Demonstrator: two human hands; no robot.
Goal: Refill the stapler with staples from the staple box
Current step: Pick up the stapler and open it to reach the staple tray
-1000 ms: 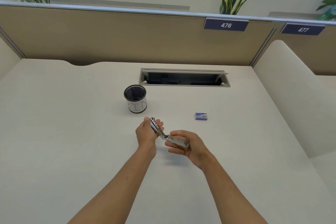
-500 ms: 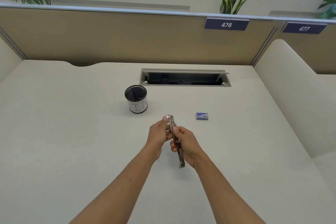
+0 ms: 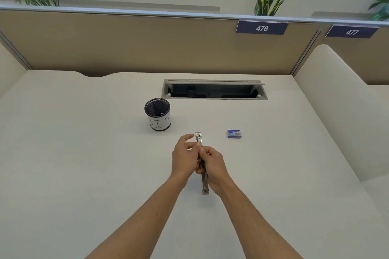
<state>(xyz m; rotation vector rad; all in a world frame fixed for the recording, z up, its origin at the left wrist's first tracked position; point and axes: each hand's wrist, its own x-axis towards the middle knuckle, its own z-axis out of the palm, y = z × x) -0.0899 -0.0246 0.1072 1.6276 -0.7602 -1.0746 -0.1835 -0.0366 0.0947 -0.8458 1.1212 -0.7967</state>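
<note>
The metal stapler [image 3: 203, 183] is swung fully open into one long line that points away from me, held just above the pale desk [image 3: 84, 164]. My right hand [image 3: 213, 165] grips its middle from the right. My left hand [image 3: 184, 156] holds the far half from the left, with its upper fingers spread loose beside the tip [image 3: 198, 136]. The small blue staple box [image 3: 234, 133] lies closed on the desk to the right of the hands, apart from them.
A black mesh cup [image 3: 157, 114] with a white label stands beyond the hands to the left. An open cable hatch [image 3: 213, 89] is sunk into the desk behind. A tan partition [image 3: 126, 44] closes the back, a cream divider [image 3: 336, 107] the right.
The stapler has turned from slanting across the hands to lying straight, opened flat. Both hands have come together around its middle, and my left fingers have loosened near the tip.
</note>
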